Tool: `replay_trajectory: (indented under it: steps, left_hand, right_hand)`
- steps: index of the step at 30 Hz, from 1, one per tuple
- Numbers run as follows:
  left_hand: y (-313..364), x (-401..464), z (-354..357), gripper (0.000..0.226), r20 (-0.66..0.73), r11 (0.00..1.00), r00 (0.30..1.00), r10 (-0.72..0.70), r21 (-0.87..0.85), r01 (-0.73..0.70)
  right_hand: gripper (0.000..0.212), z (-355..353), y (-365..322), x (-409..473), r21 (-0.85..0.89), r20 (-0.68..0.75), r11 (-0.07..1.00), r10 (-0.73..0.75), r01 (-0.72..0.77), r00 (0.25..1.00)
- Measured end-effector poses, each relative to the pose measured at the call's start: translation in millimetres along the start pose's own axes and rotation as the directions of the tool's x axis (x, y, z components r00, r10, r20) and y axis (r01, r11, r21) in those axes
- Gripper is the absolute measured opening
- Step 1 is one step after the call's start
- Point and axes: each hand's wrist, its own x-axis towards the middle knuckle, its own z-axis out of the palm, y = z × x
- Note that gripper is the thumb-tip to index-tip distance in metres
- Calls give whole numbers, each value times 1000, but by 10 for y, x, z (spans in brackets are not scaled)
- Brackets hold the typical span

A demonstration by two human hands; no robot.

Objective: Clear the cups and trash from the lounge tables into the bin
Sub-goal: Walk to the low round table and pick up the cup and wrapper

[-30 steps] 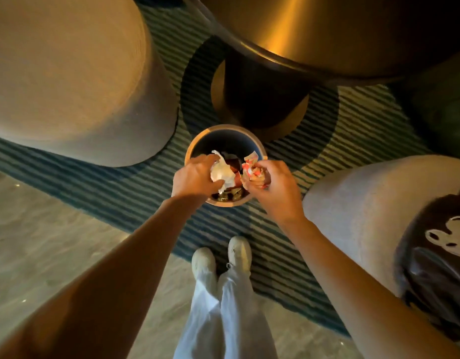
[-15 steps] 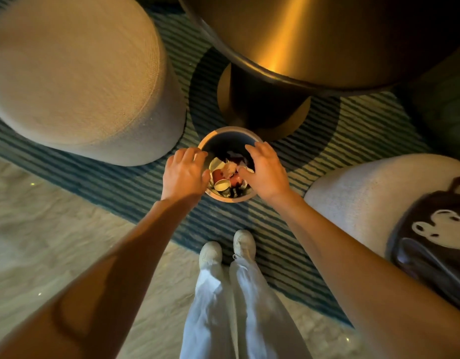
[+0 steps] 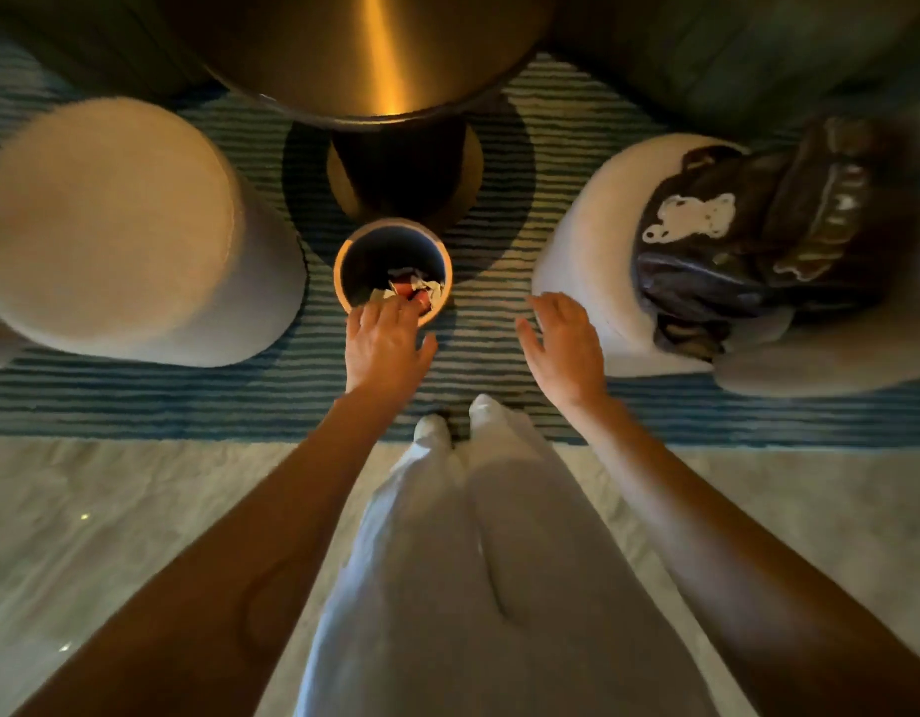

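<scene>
A small round bin (image 3: 344,253) stands on the striped rug in front of the table's base. Crumpled paper and reddish trash (image 3: 412,289) lie inside it. My left hand (image 3: 385,344) hovers over the bin's near rim with relaxed fingers and holds nothing. My right hand (image 3: 566,344) is spread open and empty, to the right of the bin and apart from it, near the right pouf.
A round brass table (image 3: 375,49) with a thick pedestal stands just behind the bin. A beige pouf (image 3: 116,230) sits at the left. Another pouf (image 3: 582,261) at the right carries a dark bag (image 3: 747,235). My legs and white shoes (image 3: 437,426) stand at the rug's edge.
Both hands let the paper trash fall into the bin and drew back. My right hand swung away to the right. The view pulled back from the bin.
</scene>
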Motion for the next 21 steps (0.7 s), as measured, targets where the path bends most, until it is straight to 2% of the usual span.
replay_trajectory:
  steps: [2, 5, 10, 12, 14, 16, 21]
  left_hand:
    - [262, -121, -93, 45, 34, 996, 996, 84, 30, -85]
    - [717, -249, -159, 44, 70, 970, 973, 219, 87, -225]
    - [1731, -471, 1, 44, 106, 884, 889, 445, 109, -455]
    - [2196, -632, 148, 43, 130, 838, 843, 522, 107, -535]
    - [2667, -849, 299, 43, 163, 797, 802, 575, 112, -594]
    - [3133, -1120, 462, 44, 193, 746, 749, 633, 104, -658]
    - [4302, -1575, 837, 47, 235, 588, 580, 780, 39, -808]
  right_hand:
    - [48, -237, 149, -371, -10, -48, 999, 49, -50, 998]
    - [42, -550, 418, -887, -4, -137, 988, 151, -153, 979]
    - [49, -845, 1110, -1736, 36, -233, 927, 370, -373, 899]
    - [53, -959, 1410, -2120, 116, -248, 890, 457, -442, 854]
    - [47, -1098, 1693, -2524, 172, -283, 848, 530, -501, 800]
    - [37, -1245, 1977, -2927, 183, -310, 806, 590, -563, 745]
    - [41, -1695, 2750, -3786, 172, -335, 697, 706, -696, 624]
